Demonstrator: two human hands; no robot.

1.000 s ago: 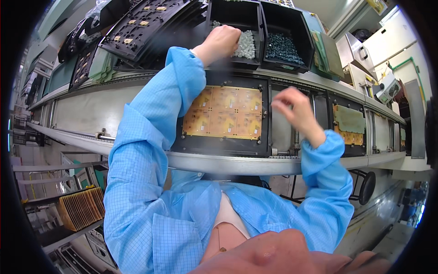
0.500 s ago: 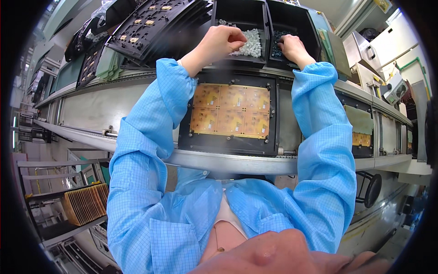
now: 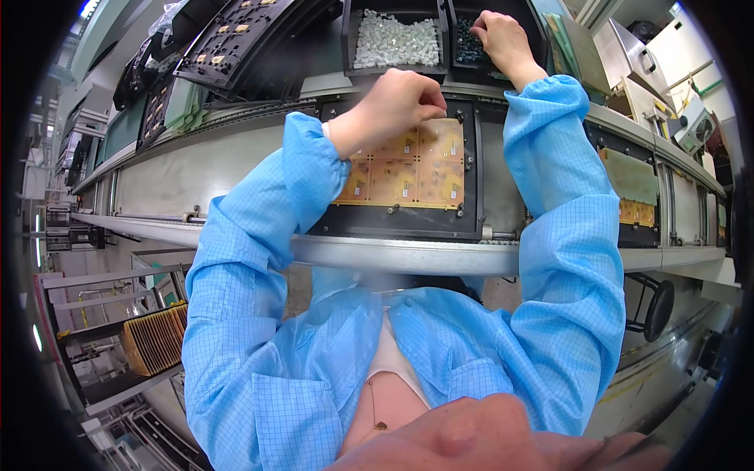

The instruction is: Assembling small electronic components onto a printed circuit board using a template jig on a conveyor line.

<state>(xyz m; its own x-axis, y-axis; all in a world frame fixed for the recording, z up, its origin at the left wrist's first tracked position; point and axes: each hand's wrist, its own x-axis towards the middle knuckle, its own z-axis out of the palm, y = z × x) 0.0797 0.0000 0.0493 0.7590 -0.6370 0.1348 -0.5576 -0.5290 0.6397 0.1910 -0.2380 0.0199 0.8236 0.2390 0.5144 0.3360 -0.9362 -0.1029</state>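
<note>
Head view: the left hand [image 3: 390,110] was found above the far part of an amber board panel [image 3: 404,177], fingers curled nearly together; whether anything was gripped could not be told. The panel was seated in a black frame [image 3: 424,224], apparently kept from shifting by studs [image 3: 394,209]. Beyond it, presumably for easy reach, a left bin [image 3: 361,75] of white parts [image 3: 397,41] and a right bin [image 3: 477,73] of dark blue parts [image 3: 465,49] were set side by side. The right hand [image 3: 506,43] was held inside the latter, fingertips bunched, its grasp undetermined.
</note>
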